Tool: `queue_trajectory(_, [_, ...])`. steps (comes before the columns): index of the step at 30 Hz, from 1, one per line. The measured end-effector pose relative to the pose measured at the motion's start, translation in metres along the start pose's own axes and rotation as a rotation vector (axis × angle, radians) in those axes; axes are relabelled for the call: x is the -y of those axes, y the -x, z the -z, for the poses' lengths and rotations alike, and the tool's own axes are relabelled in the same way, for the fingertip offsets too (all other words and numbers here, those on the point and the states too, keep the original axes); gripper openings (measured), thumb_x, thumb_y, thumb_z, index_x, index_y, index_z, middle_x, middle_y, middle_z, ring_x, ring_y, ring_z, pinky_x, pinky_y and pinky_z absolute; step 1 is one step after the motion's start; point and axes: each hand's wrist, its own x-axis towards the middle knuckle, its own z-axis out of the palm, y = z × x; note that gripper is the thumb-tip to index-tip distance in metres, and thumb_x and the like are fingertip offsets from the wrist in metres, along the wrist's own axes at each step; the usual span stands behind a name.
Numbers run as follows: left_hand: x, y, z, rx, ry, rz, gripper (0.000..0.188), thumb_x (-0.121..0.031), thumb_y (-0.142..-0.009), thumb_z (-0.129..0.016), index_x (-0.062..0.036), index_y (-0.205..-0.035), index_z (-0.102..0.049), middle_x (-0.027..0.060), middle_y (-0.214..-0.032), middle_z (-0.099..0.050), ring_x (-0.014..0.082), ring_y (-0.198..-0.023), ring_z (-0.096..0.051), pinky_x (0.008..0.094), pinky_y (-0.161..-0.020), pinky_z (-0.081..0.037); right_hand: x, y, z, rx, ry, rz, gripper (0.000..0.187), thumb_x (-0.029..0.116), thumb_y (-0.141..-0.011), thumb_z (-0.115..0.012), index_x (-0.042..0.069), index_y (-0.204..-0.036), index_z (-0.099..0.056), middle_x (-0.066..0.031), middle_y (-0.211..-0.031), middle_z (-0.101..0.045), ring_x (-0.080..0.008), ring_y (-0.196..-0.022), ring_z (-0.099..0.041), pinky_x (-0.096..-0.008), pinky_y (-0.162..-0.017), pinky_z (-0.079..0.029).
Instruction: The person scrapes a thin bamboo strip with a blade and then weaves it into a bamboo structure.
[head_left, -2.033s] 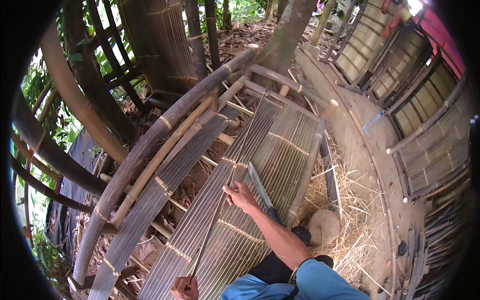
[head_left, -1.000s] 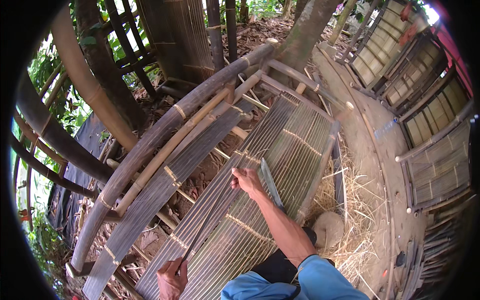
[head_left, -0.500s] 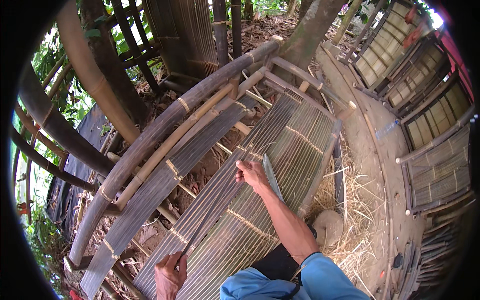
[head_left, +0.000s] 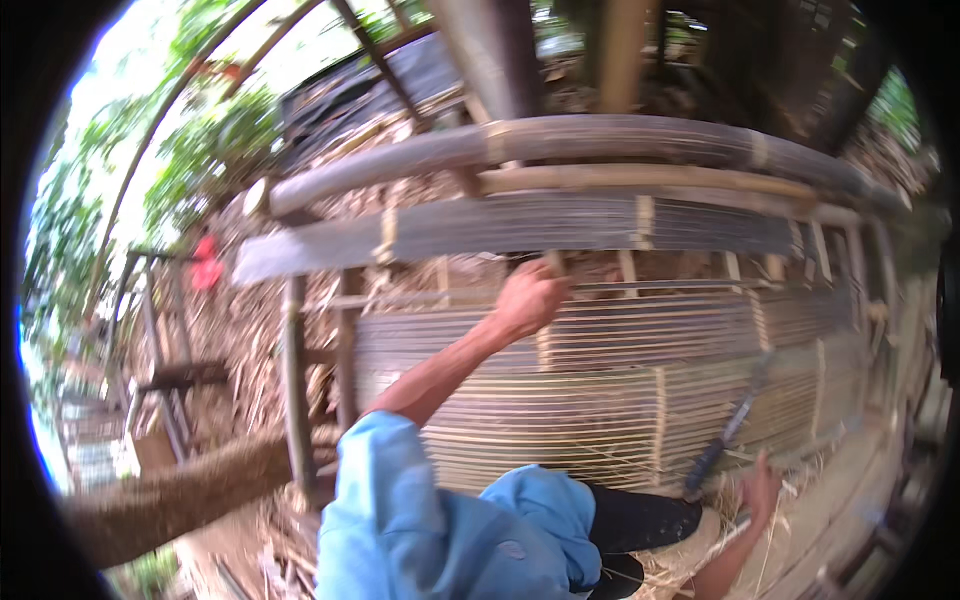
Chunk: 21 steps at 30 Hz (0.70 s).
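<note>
My left hand [head_left: 532, 297] is closed at the far edge of the slatted bamboo panel [head_left: 600, 400]. It grips a thin dark bamboo strip [head_left: 425, 300] that runs lengthwise beside the other slats. Pale ties [head_left: 660, 420] cross the slats at intervals. Off to the right, past the panel's near edge, my right hand [head_left: 762, 495] is low over scattered straw, a finger stretched up and apart. Between that hand and the slats lies a knife [head_left: 722, 440] with a dark handle, tilted, its blade over the panel. Motion blurs both the blade and the right fingers.
A thick bamboo rail [head_left: 620, 140] runs along the far side, above a narrower slatted strip panel [head_left: 520, 228]. Upright posts [head_left: 298, 380] and a log [head_left: 180, 490] stand at the left. Dry leaves cover the ground there; straw lies at the right.
My view has swung left, so the panel now lies across it. My left hand has gone to the panel's far edge. My right hand has left the slats and dropped to the right.
</note>
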Motion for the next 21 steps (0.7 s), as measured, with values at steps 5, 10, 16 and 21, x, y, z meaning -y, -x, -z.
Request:
queue_trajectory(5, [0.036, 0.058, -0.03, -0.147, -0.013, 0.246, 0.024, -0.017, -0.085, -0.07, -0.0056, -0.105, -0.074, 0.0158, -0.095, -0.071, 0.03, -0.099, -0.063, 0.0423, -0.09, -0.05, 0.143, -0.004, -0.005, 0.323, 0.6, -0.158, 0.062, 0.035, -0.086, -0.077, -0.005, -0.129, -0.058, -0.0221, -0.102, -0.071, -0.0334, -0.094, -0.067, -0.0472, -0.086, -0.049])
queue_trajectory(10, [0.065, 0.132, -0.026, -0.372, -0.154, 0.483, 0.059, -0.031, -0.084, -0.074, -0.0062, -0.136, -0.059, 0.0223, -0.127, -0.061, 0.0363, -0.125, -0.053, 0.0516, -0.108, -0.04, 0.314, -0.024, -0.087, 0.336, 0.225, 0.142, 0.05, 0.022, -0.094, -0.07, 0.005, -0.139, -0.055, -0.0193, -0.118, -0.07, -0.0357, -0.108, -0.065, -0.0461, -0.096, -0.048])
queue_trajectory(16, [0.139, 0.254, 0.016, -0.393, -0.467, 0.892, 0.097, -0.048, -0.084, -0.067, -0.0048, -0.159, -0.023, 0.0225, -0.161, -0.026, 0.0376, -0.152, -0.019, 0.0526, -0.124, -0.013, 0.422, -0.038, -0.231, 0.377, 0.208, 0.703, 0.051, 0.024, -0.098, -0.064, 0.005, -0.143, -0.05, -0.02, -0.141, -0.055, -0.0362, -0.13, -0.053, -0.0448, -0.109, -0.042])
queue_trajectory(21, [0.135, 0.249, 0.025, -0.323, -0.524, 0.886, 0.094, -0.052, -0.085, -0.067, -0.0096, -0.159, -0.027, 0.0234, -0.163, -0.021, 0.0395, -0.153, -0.016, 0.054, -0.124, -0.008, 0.44, -0.048, -0.292, 0.419, 0.43, 0.873, 0.05, 0.034, -0.097, -0.066, 0.009, -0.139, -0.055, -0.0186, -0.132, -0.058, -0.0362, -0.128, -0.05, -0.0545, -0.115, -0.029])
